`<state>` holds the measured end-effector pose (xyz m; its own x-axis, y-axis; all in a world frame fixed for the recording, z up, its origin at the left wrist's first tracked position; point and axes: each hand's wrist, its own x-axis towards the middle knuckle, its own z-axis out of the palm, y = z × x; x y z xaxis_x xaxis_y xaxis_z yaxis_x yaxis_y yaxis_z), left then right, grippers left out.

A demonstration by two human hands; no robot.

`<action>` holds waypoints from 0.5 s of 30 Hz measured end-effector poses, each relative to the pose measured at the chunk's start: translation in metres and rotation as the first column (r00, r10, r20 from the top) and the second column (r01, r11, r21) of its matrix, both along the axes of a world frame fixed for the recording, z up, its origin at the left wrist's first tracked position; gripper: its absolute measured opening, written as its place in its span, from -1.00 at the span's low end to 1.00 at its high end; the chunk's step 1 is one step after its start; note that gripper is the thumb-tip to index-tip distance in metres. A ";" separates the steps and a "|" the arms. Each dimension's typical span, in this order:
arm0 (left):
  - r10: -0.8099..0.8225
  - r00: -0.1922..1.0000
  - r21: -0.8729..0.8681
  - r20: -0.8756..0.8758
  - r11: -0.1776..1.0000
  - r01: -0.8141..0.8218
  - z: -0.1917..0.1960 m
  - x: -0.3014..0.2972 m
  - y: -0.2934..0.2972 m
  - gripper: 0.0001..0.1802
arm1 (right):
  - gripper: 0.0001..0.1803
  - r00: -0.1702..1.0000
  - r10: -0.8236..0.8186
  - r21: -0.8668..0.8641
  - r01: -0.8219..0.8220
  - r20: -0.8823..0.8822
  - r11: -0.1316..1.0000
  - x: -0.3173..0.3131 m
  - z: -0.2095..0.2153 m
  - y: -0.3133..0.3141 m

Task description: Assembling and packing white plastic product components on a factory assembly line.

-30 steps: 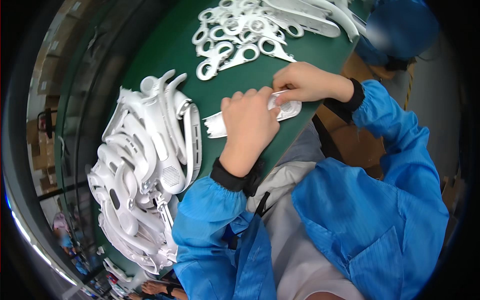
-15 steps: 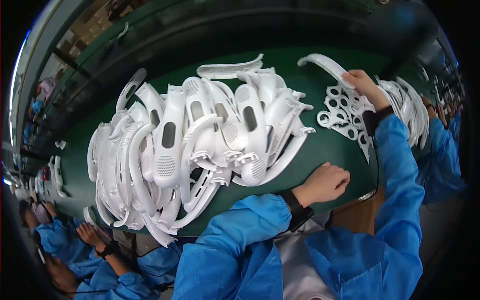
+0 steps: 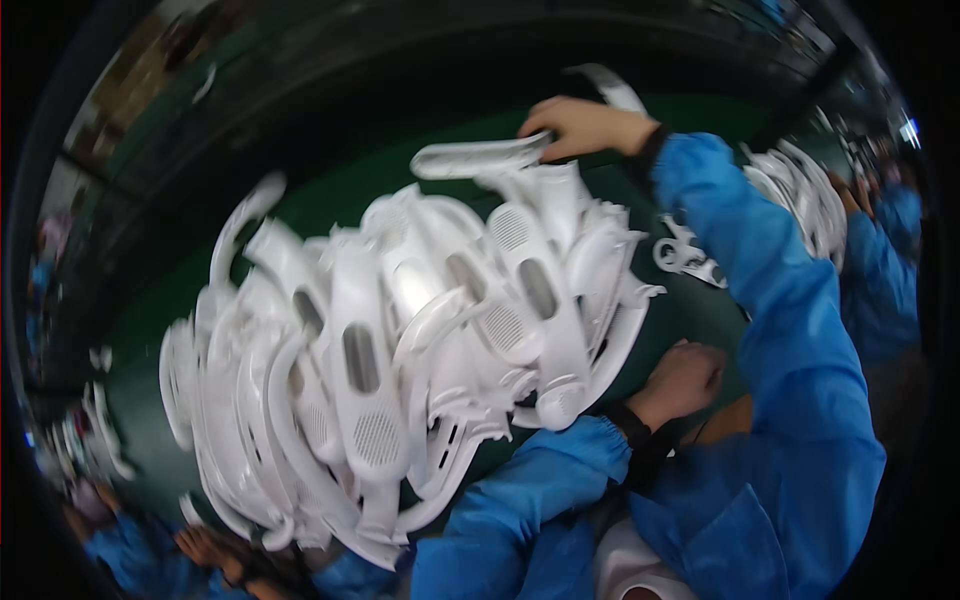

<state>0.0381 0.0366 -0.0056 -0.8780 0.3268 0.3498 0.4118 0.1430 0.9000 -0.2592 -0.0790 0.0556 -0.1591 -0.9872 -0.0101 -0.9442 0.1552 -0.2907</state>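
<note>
My right hand (image 3: 585,128) reaches to the far side of the table, its fingers closed round the right end of a long curved white plastic cover (image 3: 480,157). Another curved white cover (image 3: 612,88) lies just beyond that hand. My left hand (image 3: 683,380) rests near the table's front edge, curled into a loose fist with nothing visible in it. Between and left of my hands spreads a large pile of white plastic housings (image 3: 375,440), several with oval windows and patches of small holes. Motion blurs the picture somewhat.
White plates with round holes (image 3: 688,258) lie right of the pile, partly hidden by my right arm. Farther right stands a stack of white curved parts (image 3: 805,195) near a co-worker's blue sleeve (image 3: 880,290). At lower left is another person's hand (image 3: 205,548). The table top (image 3: 135,350) is green.
My right hand has swung left from beside the holed plates, left its cover at the back of the table and taken hold of another. My left hand stays curled. The whole view has shifted.
</note>
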 end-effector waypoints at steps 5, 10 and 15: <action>-0.002 0.999 0.000 0.036 1.000 0.002 0.002 -0.001 -0.004 -0.92 | -0.73 0.942 -0.308 -0.135 0.291 -0.133 0.947 0.013 0.013 0.020; 0.050 0.976 0.142 0.213 0.987 -0.082 0.017 0.002 -0.003 -0.91 | -0.75 0.699 -0.447 -0.228 0.647 0.558 0.728 0.056 0.051 0.180; 0.418 0.866 0.312 0.274 0.813 -0.491 0.011 -0.001 -0.006 -0.62 | -0.81 0.367 -0.585 0.034 0.827 0.723 0.561 0.217 0.039 0.283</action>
